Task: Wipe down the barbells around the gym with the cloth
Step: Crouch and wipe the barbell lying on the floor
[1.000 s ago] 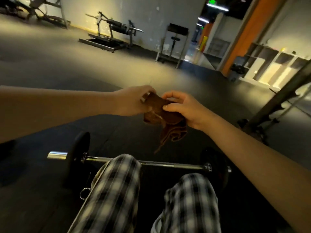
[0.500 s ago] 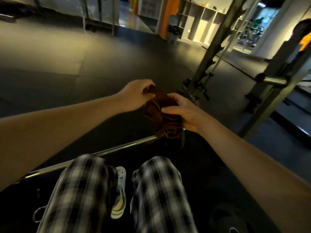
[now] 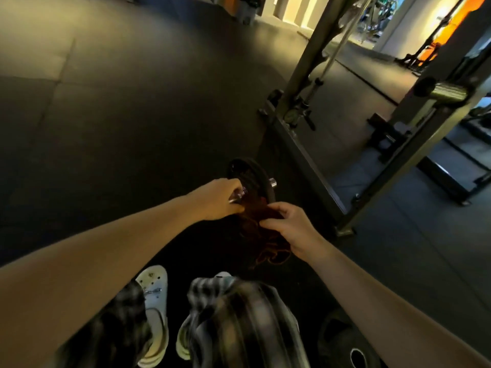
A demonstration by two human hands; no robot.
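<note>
A dark brown cloth (image 3: 261, 229) hangs bunched between my two hands over the floor. My left hand (image 3: 216, 199) pinches its upper left corner. My right hand (image 3: 291, 225) grips its right side with curled fingers. Just beyond the hands lies the barbell's right end: a black weight plate (image 3: 252, 179) with the chrome sleeve tip (image 3: 272, 182) poking out. A short shiny bit of the bar (image 3: 236, 196) shows by my left fingers; the remainder of the bar is hidden behind my arms and legs.
A metal rack frame (image 3: 305, 144) stands on the floor close to the right of the plate, with a chrome peg (image 3: 446, 92) higher up. Another black plate (image 3: 345, 343) lies at bottom right. My plaid-trousered legs and white clogs (image 3: 154, 312) fill the bottom centre.
My view swung right and down, from the open gym floor to the barbell's right end. Both hands, still holding the cloth, have come down close to the weight plate.
</note>
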